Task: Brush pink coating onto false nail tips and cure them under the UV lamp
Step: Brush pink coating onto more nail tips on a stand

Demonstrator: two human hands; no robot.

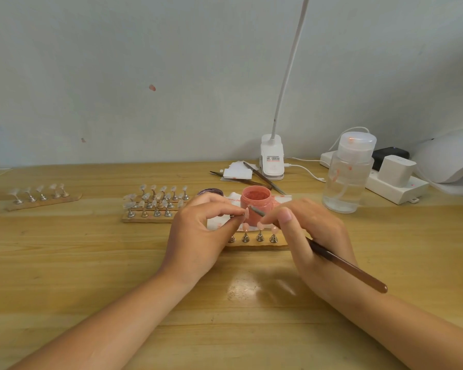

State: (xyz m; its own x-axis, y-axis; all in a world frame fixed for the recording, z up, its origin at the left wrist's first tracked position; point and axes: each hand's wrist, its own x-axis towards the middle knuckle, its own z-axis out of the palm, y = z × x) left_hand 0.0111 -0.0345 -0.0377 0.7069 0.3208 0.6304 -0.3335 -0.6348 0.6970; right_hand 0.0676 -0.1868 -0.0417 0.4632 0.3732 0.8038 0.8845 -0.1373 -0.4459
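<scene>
Nearest the camera, two bare forearms reach over the pale wooden worktop. The left hand has its grip pinched on a small metal stand whose pale pink false nail tip is turned sideways toward the right. The right hand grasps a long brown-handled brush, thumb and fingers curled round the shaft; the brush's fine tip meets the held nail tip.

Just beyond and beneath the hands lies a flat wooden strip carrying four silver cone stands with pink nail tips. Behind the fingers stands an open round jar of coral-pink coating, resting on a white sheet.

To the left, three more wooden strips hold rows of clear, unpainted nail tips on stands, and a further strip with five stands sits well apart, near the left edge.

Farther back on the right stand a clear plastic pump bottle, a white power strip with plugs, and a white domed UV lamp at the edge. A white clip lamp with a gooseneck stands by the wall, with white pads and dark thin tools beside it.
</scene>
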